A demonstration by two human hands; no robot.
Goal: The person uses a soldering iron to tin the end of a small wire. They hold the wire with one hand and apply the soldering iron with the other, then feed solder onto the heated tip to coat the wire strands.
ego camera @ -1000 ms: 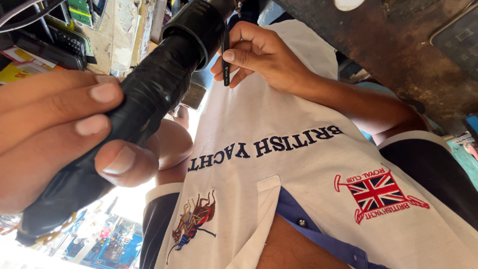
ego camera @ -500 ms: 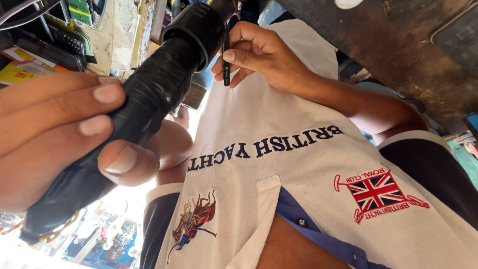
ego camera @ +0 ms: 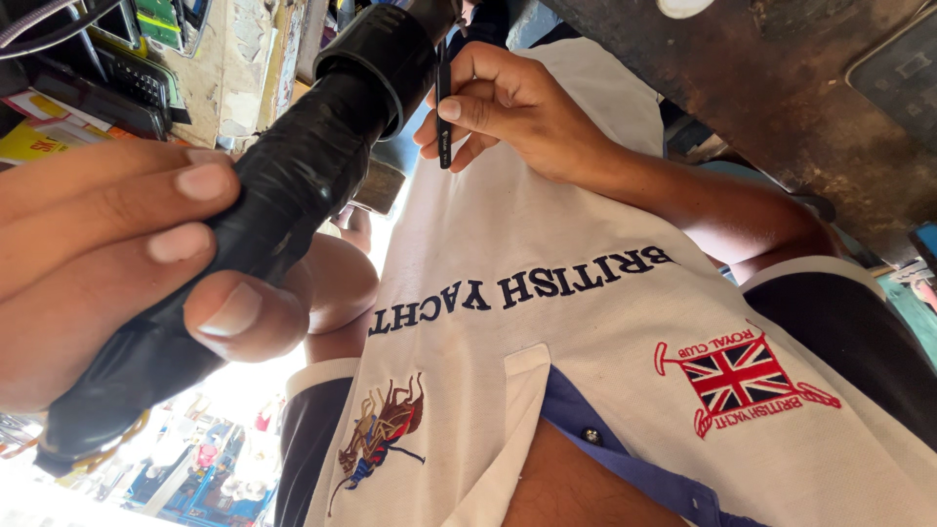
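Barely shifted, left hand (ego camera: 117, 263) grips black tool (ego camera: 293, 185).

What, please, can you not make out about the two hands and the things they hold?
All head view:
- Thin black tool in the right hand: its upper end is hidden behind the black taped tube.
- Tube's far end: cut off by the top edge.
- Left hand: wrist cut off by the left edge.
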